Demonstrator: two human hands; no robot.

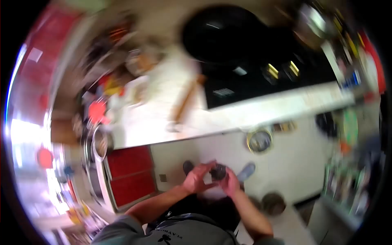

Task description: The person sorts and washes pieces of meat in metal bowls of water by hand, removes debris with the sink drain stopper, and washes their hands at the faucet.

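My right hand [231, 183] is closed round the side of a small dark round container [219, 173], held in front of my body below the counter edge. Its exact kind is blurred. On the other side, my left hand [198, 179] curves in a C shape with thumb and fingers apart. Its fingertips reach the container's upper edge and seem to touch it; a gap shows between its palm and the container.
A pale counter [163, 102] runs ahead, bearing a black stove [265, 73], a dark wok [224, 32] and a brown-handled utensil [188, 98]. Red cabinet doors [130, 175] stand below left. A gold-rimmed round item [259, 140] and a rack [347, 188] are at right.
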